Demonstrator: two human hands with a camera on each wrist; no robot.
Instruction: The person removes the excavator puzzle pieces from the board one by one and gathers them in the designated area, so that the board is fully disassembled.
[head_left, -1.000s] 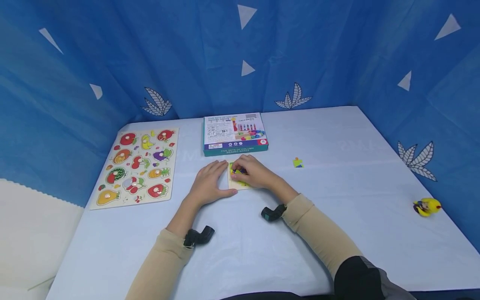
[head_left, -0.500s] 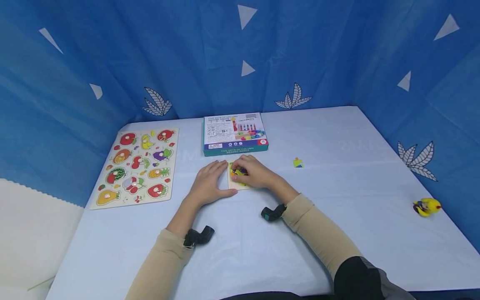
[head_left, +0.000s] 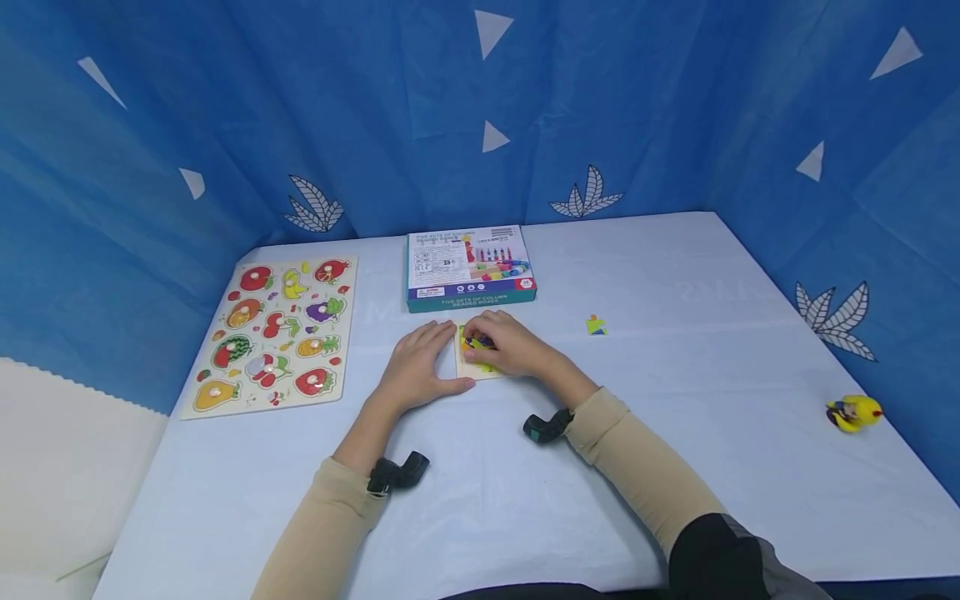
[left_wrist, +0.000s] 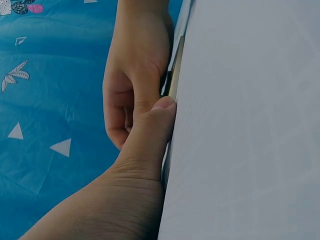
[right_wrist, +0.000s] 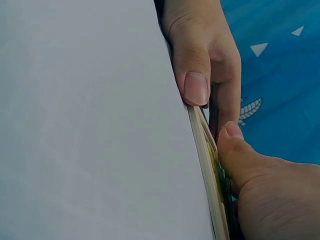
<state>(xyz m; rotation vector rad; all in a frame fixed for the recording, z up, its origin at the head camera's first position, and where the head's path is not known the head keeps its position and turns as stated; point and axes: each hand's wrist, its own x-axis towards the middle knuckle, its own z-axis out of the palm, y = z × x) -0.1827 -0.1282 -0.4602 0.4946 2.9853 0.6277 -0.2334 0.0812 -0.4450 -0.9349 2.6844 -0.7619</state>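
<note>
Grip of the right hand [head_left: 504, 343]: curled over the small puzzle board [head_left: 480, 372], thumb and fingertips apparently pinching a puzzle piece [right_wrist: 209, 131]. In the right wrist view that piece looks tilted, one edge up off the board; the knuckles hide most of it.

Left hand [head_left: 416, 367] at nine o'clock of the board, fingers extended, thumb reaching out to touch the near edge at seven. Nothing pinched there; reads as a brace.

Board flat on the desk [head_left: 480, 508], straight ahead of the person, between the hands.

Step in hand, as I judge it: working a piece into its place. The next move would seem to call for small turns until the outline matches, then downward pressure, with the left hand steadying.

Loose piece [head_left: 596, 326], green and blue, well apart toward three o'clock, a touch high; not yet in. Fetching it looks a fair follow-on for the right hand.

Farther out: box [head_left: 471, 271] at twelve, fruit board [head_left: 251, 398] at nine, yellow toy [head_left: 853, 414] just past three.
</note>
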